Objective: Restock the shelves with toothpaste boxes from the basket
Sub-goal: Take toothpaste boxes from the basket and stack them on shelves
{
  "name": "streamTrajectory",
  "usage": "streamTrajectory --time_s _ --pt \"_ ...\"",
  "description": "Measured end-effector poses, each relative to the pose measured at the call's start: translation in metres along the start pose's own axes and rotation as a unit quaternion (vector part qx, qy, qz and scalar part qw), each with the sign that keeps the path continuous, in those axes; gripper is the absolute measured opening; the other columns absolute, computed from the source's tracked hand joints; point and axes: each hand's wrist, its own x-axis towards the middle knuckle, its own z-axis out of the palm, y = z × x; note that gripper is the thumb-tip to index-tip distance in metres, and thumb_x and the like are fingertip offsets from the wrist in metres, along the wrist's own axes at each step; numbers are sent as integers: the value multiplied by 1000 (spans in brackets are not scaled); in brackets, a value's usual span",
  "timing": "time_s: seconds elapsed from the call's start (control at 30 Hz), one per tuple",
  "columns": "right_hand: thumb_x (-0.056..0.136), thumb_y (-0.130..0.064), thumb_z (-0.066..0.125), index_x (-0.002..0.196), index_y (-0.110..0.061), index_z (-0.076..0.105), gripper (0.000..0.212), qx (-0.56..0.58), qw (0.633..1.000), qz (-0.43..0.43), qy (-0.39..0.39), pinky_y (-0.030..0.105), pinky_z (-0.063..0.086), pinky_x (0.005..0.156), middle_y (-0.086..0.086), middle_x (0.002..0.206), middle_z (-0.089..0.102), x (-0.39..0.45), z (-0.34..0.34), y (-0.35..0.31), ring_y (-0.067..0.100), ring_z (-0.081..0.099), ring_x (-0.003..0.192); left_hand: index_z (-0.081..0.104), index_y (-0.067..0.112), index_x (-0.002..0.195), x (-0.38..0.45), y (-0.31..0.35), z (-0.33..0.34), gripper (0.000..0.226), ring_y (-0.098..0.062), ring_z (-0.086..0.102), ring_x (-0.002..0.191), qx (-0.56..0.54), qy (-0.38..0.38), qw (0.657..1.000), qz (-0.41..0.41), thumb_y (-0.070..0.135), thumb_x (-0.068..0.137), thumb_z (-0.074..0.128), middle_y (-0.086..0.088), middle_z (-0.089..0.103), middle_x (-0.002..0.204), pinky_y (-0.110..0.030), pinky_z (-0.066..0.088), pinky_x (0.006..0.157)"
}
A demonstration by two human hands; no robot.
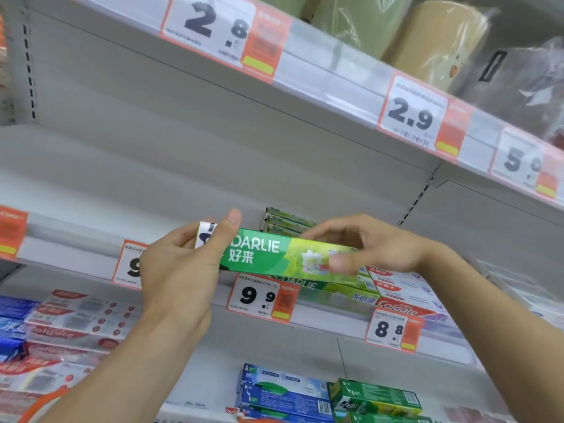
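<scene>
Holding a green Darlie toothpaste box (283, 254) level in front of the middle shelf (91, 248), both hands up. Left hand (180, 264) grips the box's left end, thumb across the front. Right hand (363, 242) pinches the right end, fingers blurred. Behind it, a few green Darlie boxes (287, 222) already stacked on that shelf; Colgate boxes (403, 288) lie at right, 9.9 price tag (262, 296) just below.

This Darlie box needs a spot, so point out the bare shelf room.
Free: the middle shelf left of the stacked green boxes, across to the perforated upright. Crowded: right of the 9.9 tag, where Darlie and Colgate boxes pile up. Left hand and right hand hold the Darlie box.
</scene>
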Motion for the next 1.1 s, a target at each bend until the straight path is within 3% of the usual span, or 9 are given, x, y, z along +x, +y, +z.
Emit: streamTrajectory --time_s 0.07,0.2,0.3,0.43,0.63,0.83,0.93,0.97,1.1 --pt "82 -21 78 129 -15 60 51 -35 999 -9 -20 39 54 96 5 121 70 -10 2 0 25 67 111 72 7 95 1 -6 4 57 -12 71 63 4 -10 1000 1 45 53 82 -1 75 77 -27 58 62" --pt "77 -17 78 127 -14 61 52 -12 995 -32 95 28 54 91 1 119 71 -20 -4 19 18 69 107 46 19 136 -2 -10 12 93 6 60 94 140 -32 986 86 67 61 68 12 61 113 -12 43 75" --pt "80 -21 80 127 -26 60 51 -110 966 -43 231 18 48 98 -10 123 66 -10 -20 48 4 64 112 36 17 144 12 -4 15 70 11 53 90 235 -24 961 142 50 87 61 6 53 124 2 36 69" --pt "83 -15 79 122 -37 56 50 -125 938 -8 323 25 49 98 -13 118 63 15 -47 80 3 62 104 39 15 144 38 -3 27 62 -9 55 108 386 -86 905 159 36 91 65 2 55 132 -23 35 90" --pt "79 -14 82 128 -23 62 54 -99 959 22 263 38 47 106 -8 122 63 44 -65 116 12 61 110 23 4 152 82 -37 75 85 -30 46 133 465 -160 869 55 38 90 69 -16 43 149 -37 42 105" --pt "82 -22 80 138 -29 57 61 -104 956 37 272 22 40 106 -6 139 58 59 -62 134 11 58 120 33 0 147 109 -63 100 62 -33 50 127 505 -164 847 6 33 99 57 -16 47 145 -36 42 101" --pt "84 -27 78 140 -32 53 62 -125 955 36 268 21 40 103 -6 138 58 59 -62 137 13 58 119 60 15 103 111 -73 104 10 -16 56 79 466 -168 869 15 19 102 50 -7 59 111 -26 43 68" --pt "84 -29 77 141 -34 52 62 -130 954 36 267 23 40 104 -5 137 58 59 -62 138 15 57 120 59 19 92 111 -75 105 15 -12 50 68 468 -169 867 24 17 102 49 -7 59 105 -24 39 60" --pt "86 -34 74 143 -37 49 62 -170 949 33 265 32 40 108 0 134 55 59 -61 139 22 55 121 62 17 122 110 -74 103 24 -15 47 63 473 -181 862 32 21 104 46 -4 65 93 -26 34 55"
